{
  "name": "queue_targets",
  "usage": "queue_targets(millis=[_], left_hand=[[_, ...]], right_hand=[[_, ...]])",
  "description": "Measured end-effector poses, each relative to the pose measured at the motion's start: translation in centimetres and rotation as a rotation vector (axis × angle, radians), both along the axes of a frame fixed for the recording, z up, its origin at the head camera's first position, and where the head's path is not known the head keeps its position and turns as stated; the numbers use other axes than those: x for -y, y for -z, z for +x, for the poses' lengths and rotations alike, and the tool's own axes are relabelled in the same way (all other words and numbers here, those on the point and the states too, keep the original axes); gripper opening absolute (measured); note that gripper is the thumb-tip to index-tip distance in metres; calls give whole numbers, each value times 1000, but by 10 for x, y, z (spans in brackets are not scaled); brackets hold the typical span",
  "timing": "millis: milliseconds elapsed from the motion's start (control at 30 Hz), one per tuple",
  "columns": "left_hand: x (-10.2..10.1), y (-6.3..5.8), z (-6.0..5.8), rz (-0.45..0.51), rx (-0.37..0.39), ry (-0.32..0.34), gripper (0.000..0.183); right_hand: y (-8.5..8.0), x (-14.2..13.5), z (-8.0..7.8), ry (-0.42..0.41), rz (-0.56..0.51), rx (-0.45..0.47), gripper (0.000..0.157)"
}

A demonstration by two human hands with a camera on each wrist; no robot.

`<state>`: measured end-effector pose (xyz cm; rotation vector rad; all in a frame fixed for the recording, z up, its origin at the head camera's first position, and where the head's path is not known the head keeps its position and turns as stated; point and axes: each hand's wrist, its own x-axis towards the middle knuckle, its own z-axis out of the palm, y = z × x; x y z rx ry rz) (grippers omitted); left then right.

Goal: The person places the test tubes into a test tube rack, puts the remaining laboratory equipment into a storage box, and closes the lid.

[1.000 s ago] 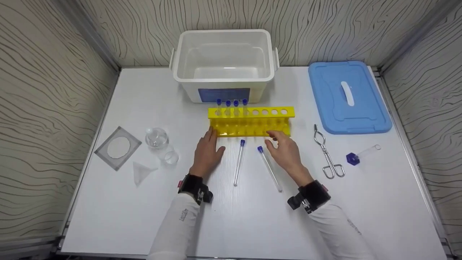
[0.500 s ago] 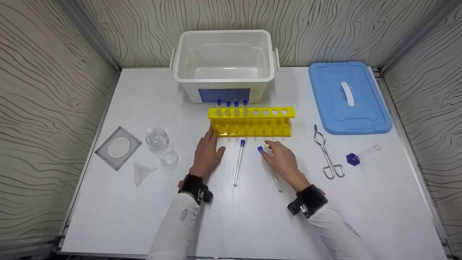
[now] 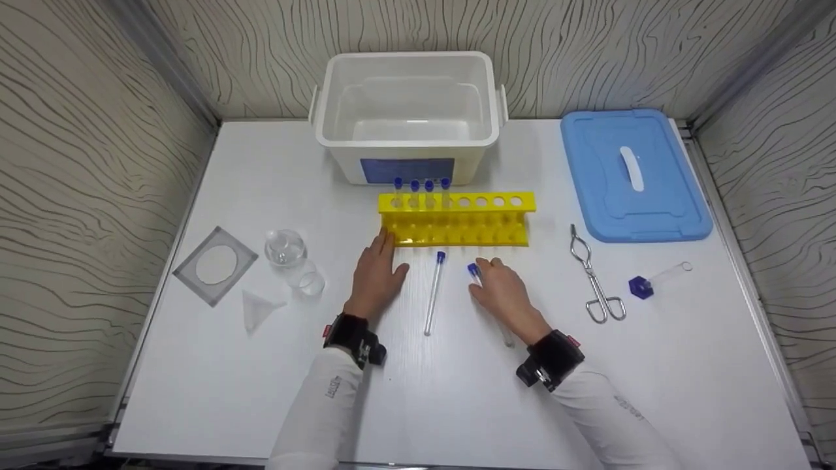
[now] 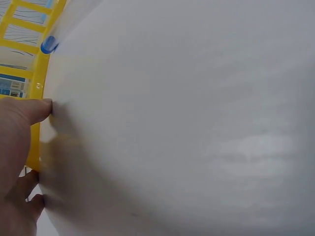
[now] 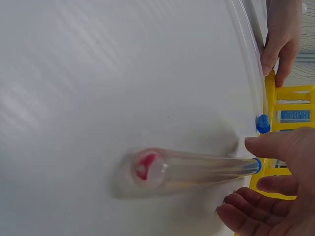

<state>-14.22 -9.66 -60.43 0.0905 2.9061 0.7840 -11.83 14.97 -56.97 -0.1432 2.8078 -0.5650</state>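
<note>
A yellow test tube rack (image 3: 457, 235) stands at mid-table, with several blue-capped test tubes (image 3: 415, 187) in its left holes. My left hand (image 3: 375, 281) lies flat on the table, fingertips touching the rack's near left corner, thumb spread. Two blue-capped tubes lie in front of the rack. The left one (image 3: 433, 297) is between my hands. My right hand (image 3: 506, 290) covers the middle of the right one (image 3: 473, 269). In the right wrist view, thumb and fingers are apart on either side of that clear test tube (image 5: 206, 169), with a gap around it.
Behind the rack is a white bin (image 3: 408, 134); its blue lid (image 3: 633, 176) lies at right. Crucible tongs (image 3: 593, 277) and a purple-based cylinder (image 3: 641, 287) lie right. At left are a flask (image 3: 285, 248), a beaker (image 3: 310, 283), a funnel (image 3: 258, 310) and a gauze square (image 3: 215, 266).
My right hand has moved from the rack's front edge back toward me and left, over the right-hand loose test tube. The left hand stays at the rack's corner.
</note>
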Motion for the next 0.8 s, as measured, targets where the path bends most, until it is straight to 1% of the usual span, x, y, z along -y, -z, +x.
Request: queue_targets(millis=[133,200,300,433,533,667,800], left_hand=[[0,0,0,9,-9,5,75],[0,0,0,12,-8,6,75],[1,0,0,10,-2,6,74],[0,-1,0,-4,-11,11,74],[0,-1,0,-11,-18,13,73],[-1,-1,0,-5,-5,5,74],[-1,-1,-1,6,5,-3,75]], right_hand=[[-1,4,-1,14,40,76,53],[-1,5,-1,18,51,91,52],[0,5,0,16,52,70,48],[2,3,2,7,41,-12,40],[3,2,3,1,25,-52,36],[3,1,2,5,10,-37,34],[2,-1,0,26,-12,-5,34]])
